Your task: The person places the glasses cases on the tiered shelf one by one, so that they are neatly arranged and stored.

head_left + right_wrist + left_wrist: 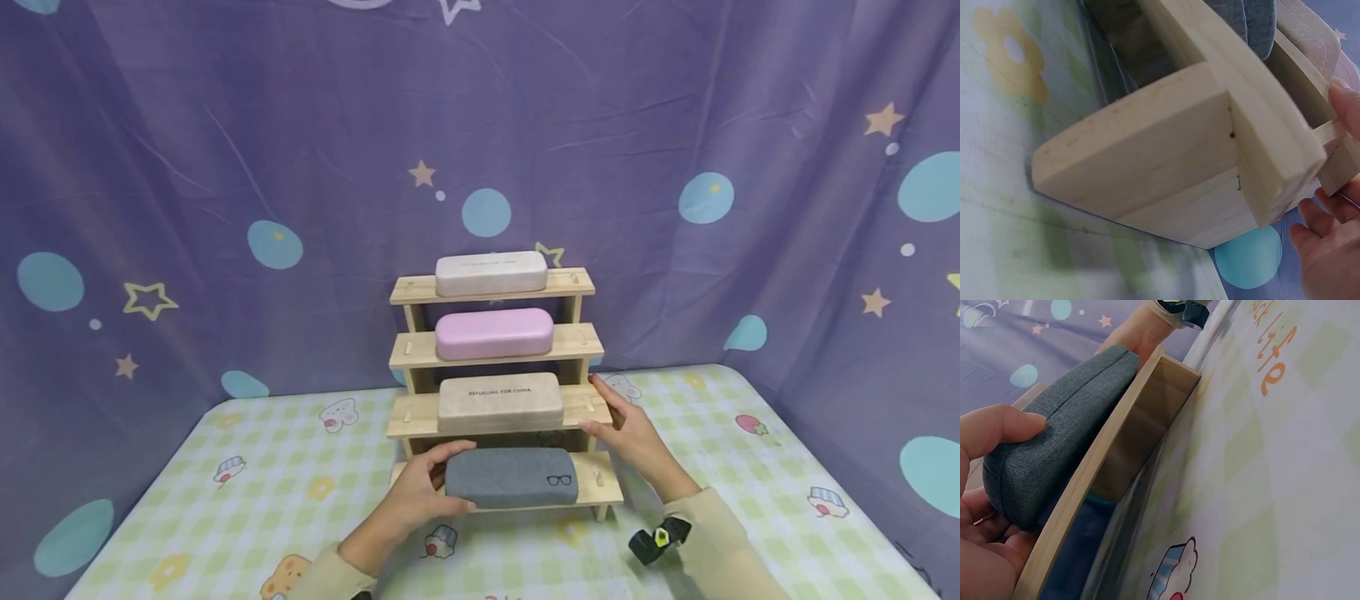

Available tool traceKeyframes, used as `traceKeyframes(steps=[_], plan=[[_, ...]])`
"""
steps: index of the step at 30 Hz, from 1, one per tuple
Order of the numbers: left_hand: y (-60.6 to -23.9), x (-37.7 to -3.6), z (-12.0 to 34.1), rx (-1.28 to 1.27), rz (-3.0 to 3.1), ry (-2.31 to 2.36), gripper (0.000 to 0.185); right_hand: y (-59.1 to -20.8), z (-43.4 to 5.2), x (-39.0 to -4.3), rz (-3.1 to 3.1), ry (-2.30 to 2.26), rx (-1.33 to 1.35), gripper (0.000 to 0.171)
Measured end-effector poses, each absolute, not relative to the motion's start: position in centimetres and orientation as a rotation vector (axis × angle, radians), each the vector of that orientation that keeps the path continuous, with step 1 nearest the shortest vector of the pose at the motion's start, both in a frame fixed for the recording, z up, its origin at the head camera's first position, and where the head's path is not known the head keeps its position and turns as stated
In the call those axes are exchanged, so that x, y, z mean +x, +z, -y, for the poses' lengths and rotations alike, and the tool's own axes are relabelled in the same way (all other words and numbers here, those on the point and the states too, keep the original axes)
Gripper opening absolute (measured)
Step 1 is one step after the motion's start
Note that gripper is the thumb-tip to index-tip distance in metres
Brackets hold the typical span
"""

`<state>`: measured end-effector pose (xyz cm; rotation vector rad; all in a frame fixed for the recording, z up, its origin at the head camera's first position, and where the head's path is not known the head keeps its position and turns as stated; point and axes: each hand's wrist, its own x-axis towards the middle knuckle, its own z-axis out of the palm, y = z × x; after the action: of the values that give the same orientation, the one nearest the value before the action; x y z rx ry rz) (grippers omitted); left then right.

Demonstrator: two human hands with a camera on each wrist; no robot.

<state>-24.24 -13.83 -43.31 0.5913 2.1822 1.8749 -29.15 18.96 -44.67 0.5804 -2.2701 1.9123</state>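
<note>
A grey glasses case (512,477) lies on the lowest step of a stepped wooden rack (602,493). My left hand (417,493) grips its left end, thumb on top and fingers underneath; the left wrist view shows the thumb (1004,428) pressed on the grey case (1072,419). My right hand (626,429) rests against the right end of the rack's third step, fingers fairly straight. In the right wrist view a fingertip (1345,103) touches the rack (1166,162) and nothing is held. A beige case (500,402), a pink case (494,333) and a whitish case (491,273) fill the higher steps.
The rack stands at the middle back of a table with a green-checked cartoon cloth (262,483). A purple star-patterned curtain (225,167) hangs close behind and along both sides. A black wrist camera (658,537) sits on my right forearm.
</note>
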Motion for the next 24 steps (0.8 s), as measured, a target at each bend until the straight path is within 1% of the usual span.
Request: traceKeyframes(steps=[24], plan=[[-43.46,-24.65,13.75,0.626,-2.274,1.721,0.075,-44.62,-18.91,-29.23,2.291,1.920,0.550,0.077]])
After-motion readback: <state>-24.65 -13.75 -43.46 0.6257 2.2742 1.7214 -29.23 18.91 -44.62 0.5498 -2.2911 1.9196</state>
